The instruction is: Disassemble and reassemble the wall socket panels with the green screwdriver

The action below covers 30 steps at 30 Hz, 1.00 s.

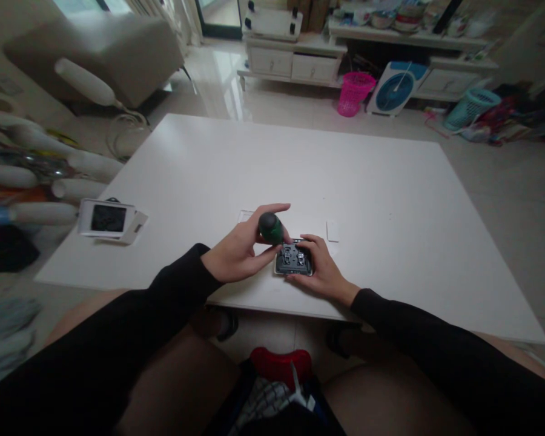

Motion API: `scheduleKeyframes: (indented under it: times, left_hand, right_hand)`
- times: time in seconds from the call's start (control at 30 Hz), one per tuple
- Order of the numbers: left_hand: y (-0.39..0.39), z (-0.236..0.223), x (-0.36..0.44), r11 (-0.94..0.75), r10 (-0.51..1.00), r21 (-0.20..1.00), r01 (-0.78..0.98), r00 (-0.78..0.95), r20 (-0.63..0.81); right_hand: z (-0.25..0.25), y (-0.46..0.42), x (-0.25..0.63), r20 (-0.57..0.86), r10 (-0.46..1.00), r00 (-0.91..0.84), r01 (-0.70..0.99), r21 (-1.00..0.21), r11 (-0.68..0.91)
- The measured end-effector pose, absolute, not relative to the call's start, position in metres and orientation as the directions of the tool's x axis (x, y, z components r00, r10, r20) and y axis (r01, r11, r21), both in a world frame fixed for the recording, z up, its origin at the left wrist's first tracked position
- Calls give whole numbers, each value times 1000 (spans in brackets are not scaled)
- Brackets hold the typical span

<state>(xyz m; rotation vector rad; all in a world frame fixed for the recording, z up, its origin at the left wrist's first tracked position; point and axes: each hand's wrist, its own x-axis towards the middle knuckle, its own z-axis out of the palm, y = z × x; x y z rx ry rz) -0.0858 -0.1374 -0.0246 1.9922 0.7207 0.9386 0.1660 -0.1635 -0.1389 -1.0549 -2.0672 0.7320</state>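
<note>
My left hand point(240, 251) is closed around a screwdriver point(270, 227) with a dark green and black handle, which stands roughly upright. Its tip is hidden near the upper left part of a small black device point(294, 259) that looks like a wall switch mechanism with a pale rim. My right hand point(320, 266) grips that device by its right side, fingers over the top edge and thumb along the bottom edge. Behind my left hand a pale flat frame point(246, 215) shows in part. A small white plate point(332, 231) lies just beyond my right hand.
The white table point(381, 200) spreads around my hands. At its left edge sit white boxes point(109, 219) with a dark window. Left of the table are white rolls point(86, 82). On the floor beyond stand a pink basket point(354, 94), a blue fan point(395, 89) and a teal basket point(472, 109).
</note>
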Motion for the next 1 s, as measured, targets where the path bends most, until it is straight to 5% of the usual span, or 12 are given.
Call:
scheduleKeyframes:
  times: [0.57, 0.83, 1.0]
  left_hand:
    - [-135, -29, -80, -280, 881, 959, 56, 413, 233]
    - [-135, -33, -83, -313, 815, 946, -86, 488, 314]
    - [-136, -33, -81, -375, 807, 926, 34, 504, 308]
  right_hand:
    - [-143, -164, 167, 315, 827, -466, 444, -726, 526]
    - [-143, -164, 167, 312, 827, -467, 440, -729, 524]
    - [-142, -164, 167, 308, 832, -462, 439, -735, 516]
